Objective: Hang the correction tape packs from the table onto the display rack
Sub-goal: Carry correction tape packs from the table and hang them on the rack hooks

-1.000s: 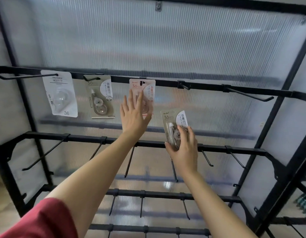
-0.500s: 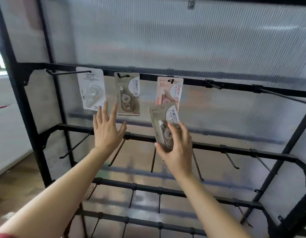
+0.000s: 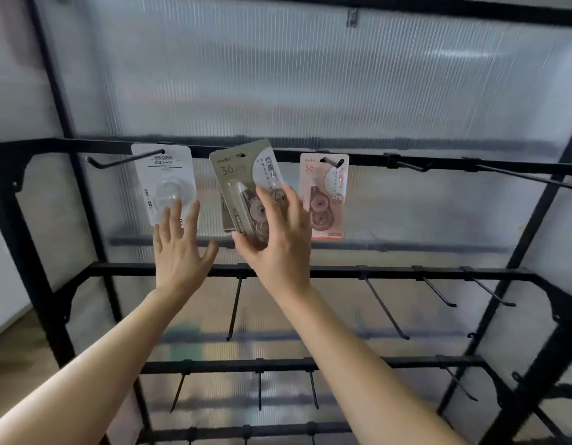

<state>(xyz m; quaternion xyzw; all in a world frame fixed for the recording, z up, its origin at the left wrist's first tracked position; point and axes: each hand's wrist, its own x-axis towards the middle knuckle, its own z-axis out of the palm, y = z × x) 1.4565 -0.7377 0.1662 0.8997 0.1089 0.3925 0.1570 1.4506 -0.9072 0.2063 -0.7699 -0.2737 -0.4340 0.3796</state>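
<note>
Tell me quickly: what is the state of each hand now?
Left hand: open, fingers spread, holding nothing.
Right hand: holding the olive correction tape pack.

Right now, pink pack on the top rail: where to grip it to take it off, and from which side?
Pinch the pink pack at its flat lower right card corner, coming from below right. It hangs upright by its top hole on a forward-pointing hook, the blister bulges mid-card, and the right hand with the olive pack crowds its left edge.
</note>
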